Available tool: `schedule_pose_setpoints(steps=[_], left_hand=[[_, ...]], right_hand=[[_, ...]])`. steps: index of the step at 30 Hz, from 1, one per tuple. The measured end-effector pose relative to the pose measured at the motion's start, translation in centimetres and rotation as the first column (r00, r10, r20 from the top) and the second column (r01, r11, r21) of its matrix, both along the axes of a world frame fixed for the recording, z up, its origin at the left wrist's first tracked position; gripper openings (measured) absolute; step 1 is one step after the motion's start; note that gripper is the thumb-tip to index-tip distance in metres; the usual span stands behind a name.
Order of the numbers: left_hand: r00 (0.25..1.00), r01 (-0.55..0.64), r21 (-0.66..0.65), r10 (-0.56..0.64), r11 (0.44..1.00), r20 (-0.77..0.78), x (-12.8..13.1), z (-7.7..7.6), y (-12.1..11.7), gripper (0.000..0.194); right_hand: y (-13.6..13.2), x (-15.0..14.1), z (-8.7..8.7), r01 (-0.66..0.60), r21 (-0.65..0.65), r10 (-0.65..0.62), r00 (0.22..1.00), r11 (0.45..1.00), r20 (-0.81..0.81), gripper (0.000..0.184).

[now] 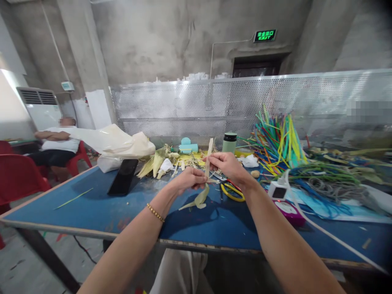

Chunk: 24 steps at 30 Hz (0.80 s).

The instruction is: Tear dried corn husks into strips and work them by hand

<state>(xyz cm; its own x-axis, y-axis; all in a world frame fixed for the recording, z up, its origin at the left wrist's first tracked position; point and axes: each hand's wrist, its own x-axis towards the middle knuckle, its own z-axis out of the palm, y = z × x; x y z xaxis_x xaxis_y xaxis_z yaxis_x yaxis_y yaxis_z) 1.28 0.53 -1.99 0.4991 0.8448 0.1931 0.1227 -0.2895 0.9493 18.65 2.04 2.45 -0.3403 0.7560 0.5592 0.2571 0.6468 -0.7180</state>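
Note:
Above the blue table (101,218), both of my hands are closed on a pale dried husk strip (207,168). My left hand (193,178) pinches its lower part, where a leafy greenish piece (202,197) hangs down. My right hand (225,163) grips the strip higher up, and its tip rises above the fingers. A gold bead bracelet (155,212) circles my left wrist. Just beside my right wrist lie yellow-handled scissors (232,192), partly hidden. Behind the hands is a heap of dried husks (156,162).
A black phone (123,177) and a white plastic bag (122,143) are on the left. A green jar (229,143), colourful strips (280,141), a white charger with cable (278,190) and a magenta box (290,212) stand right. Behind is a perforated metal screen (183,108); a person sits far left.

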Motion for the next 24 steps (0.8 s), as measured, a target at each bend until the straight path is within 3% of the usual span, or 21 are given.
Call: schedule_pose_setpoints(steps=[6,15,24], left_hand=[[0.997,-0.061,0.043,0.063,0.997,-0.052,0.2,0.5,-0.5,0.028],[0.998,-0.045,0.044,0.047,0.998,-0.052,0.1,0.2,-0.1,0.024],[0.993,-0.088,0.028,0.090,0.996,-0.081,0.2,0.1,-0.1,0.016]], right_hand=[[0.0,-0.2,-0.1,0.089,-0.032,-0.092,0.991,0.996,-0.095,0.024],[-0.2,-0.9,-0.2,-0.022,-0.089,0.007,0.987,0.996,-0.161,0.023],[-0.5,-1.0,0.0,-0.015,-0.063,0.001,0.979,0.998,-0.206,0.017]])
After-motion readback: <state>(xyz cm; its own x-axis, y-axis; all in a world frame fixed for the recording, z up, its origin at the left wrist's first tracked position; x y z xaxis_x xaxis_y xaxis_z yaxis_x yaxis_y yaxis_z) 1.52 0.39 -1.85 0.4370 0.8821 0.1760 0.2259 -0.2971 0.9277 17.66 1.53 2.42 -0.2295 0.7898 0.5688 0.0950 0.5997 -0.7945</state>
